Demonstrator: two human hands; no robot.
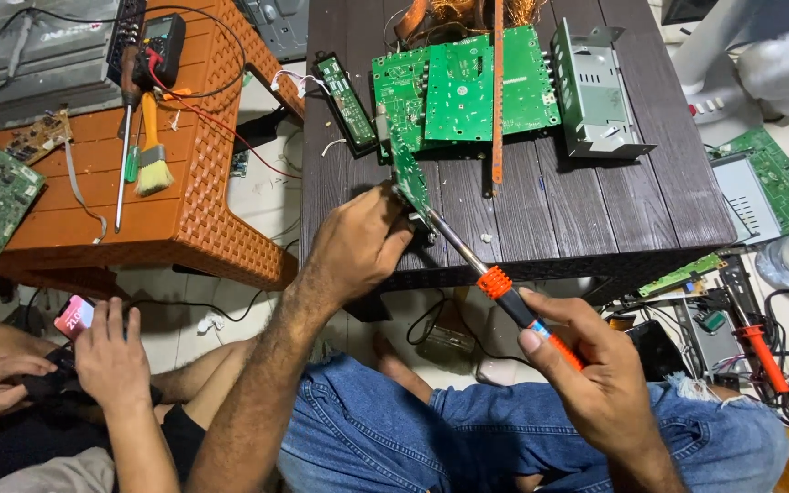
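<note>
Your right hand, closed on the iron, should rest its wrist on your knee while your left hand pinches the board tilted at the surface edge, so the tip lands steadily.

Bare forearms, no sleeves, blue denim jeans — frayed rip at one knee

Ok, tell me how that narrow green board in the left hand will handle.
The narrow green board is thin and long, so probably light and slightly bendy. Held on edge by the left hand, it would likely tip flat if released. Its exposed solder side looks fragile.
</note>
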